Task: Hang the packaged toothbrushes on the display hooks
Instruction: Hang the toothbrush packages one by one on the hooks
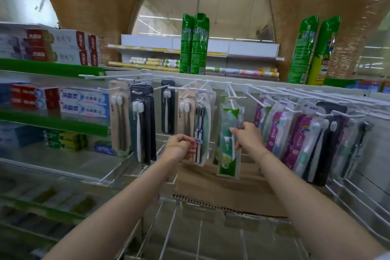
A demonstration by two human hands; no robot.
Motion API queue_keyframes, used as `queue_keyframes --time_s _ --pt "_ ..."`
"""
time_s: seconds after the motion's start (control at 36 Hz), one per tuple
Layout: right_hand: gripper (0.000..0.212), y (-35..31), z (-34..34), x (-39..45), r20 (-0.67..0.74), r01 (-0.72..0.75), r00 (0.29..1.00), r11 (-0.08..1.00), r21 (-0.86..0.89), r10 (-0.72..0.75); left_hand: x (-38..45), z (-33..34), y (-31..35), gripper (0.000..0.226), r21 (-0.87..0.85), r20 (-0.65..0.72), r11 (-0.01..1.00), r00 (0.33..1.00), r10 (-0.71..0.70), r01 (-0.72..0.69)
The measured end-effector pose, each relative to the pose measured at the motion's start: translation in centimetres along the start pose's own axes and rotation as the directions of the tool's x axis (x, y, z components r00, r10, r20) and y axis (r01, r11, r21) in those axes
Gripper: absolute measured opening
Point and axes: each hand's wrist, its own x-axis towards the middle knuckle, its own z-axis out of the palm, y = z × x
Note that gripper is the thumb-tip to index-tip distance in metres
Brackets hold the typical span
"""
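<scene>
Head view: white shelving w/ a wire rack (pixel 211 236) at bottom and rows of white display hooks (pixel 238 97) across the back panel. Left side, shelves w/ toothpaste boxes (pixel 84 103) on green-edged rails. Cardboard box (pixel 221 188) sits on the rack below the hooks, center. Green spray cans (pixel 195 44) stand on the top ledge. Right of center, a dense row of purple/white and black toothbrush packs (pixel 295 135) hangs on hooks; left of center, beige and black packs (pixel 130 124) hang too.

Center: a clear pack w/ dark-bristle brushes (pixel 201 131) hangs from a hook; left hand (pixel 179 146) is at its lower part, fingers curled, pinching the pack edge. Just right, a green-and-white toothbrush pack (pixel 229 143) hangs off a hook, bottom edge in front of the box; right hand (pixel 248 135) holds its right edge about mid-height, fingers curled round it. Hands near each other, not touching.
</scene>
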Motion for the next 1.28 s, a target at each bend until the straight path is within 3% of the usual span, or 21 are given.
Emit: queue_keyframes --time_s 0.33,0.42,0.5,0.56,0.61,0.67,0.75,0.86,0.94,1.08,1.19,1.28 --pt "0.023 0.1 2.1 4.7 -0.121 -0.114 0.987 0.990 -0.086 0.103 1.8 -2.0 0.4 0.014 0.179 -0.023 0.984 1.000 0.006 -0.001" --pt "0.025 0.0 2.2 3.5 -0.154 -0.073 0.987 0.987 -0.145 0.050 2.3 -2.5 0.4 0.018 0.191 -0.053 0.981 0.998 0.031 -0.021" --pt "0.038 0.7 2.8 2.4 -0.281 0.008 0.959 0.992 -0.128 -0.044 2.9 -2.8 0.3 0.019 0.221 -0.066 0.975 0.997 0.047 -0.031" --pt "0.031 1.2 3.1 1.5 -0.327 0.094 0.937 0.991 -0.091 -0.119 3.5 -3.0 0.2 0.017 0.236 -0.090 0.971 0.994 0.058 -0.036" --pt "0.022 1.4 3.8 0.9 -0.255 0.194 0.945 0.978 -0.077 -0.207 3.8 -3.1 0.4 0.011 0.250 -0.128 0.968 0.989 0.071 -0.037" --pt "0.021 1.2 4.5 0.5 -0.146 0.259 0.953 0.964 -0.060 -0.265 4.2 -3.0 0.5 0.030 0.265 -0.153 0.963 0.985 0.084 -0.041" --pt "0.025 -0.1 5.1 -0.1 -0.052 0.272 0.960 0.962 -0.038 -0.273 4.5 -2.8 0.8 0.051 0.273 -0.141 0.960 0.985 0.103 -0.062" --pt "0.033 -1.3 6.0 -0.3 0.043 0.230 0.973 0.971 -0.062 -0.228 4.8 -2.2 0.8 0.050 0.280 -0.093 0.957 0.991 0.099 -0.069" --pt "0.032 -1.4 6.8 -0.1 0.045 0.171 0.985 0.984 -0.042 -0.169 4.8 -1.9 0.7 0.050 0.236 -0.037 0.969 0.996 0.081 -0.070" --pt "0.015 -1.7 7.6 0.0 0.039 0.138 0.989 0.989 0.057 -0.140 5.0 -2.1 0.4 0.049 0.248 -0.064 0.964 0.991 0.113 -0.094" --pt "0.019 -1.7 7.3 0.0 0.063 0.114 0.991 0.989 0.099 -0.121 5.1 -2.5 0.3 0.027 0.249 -0.041 0.960 0.989 0.145 -0.130" --pt "0.027 -1.8 7.2 0.1 0.005 0.068 0.998 0.990 0.123 -0.070 5.1 -3.2 -0.1 0.024 0.271 -0.098 0.950 0.977 0.187 -0.155"
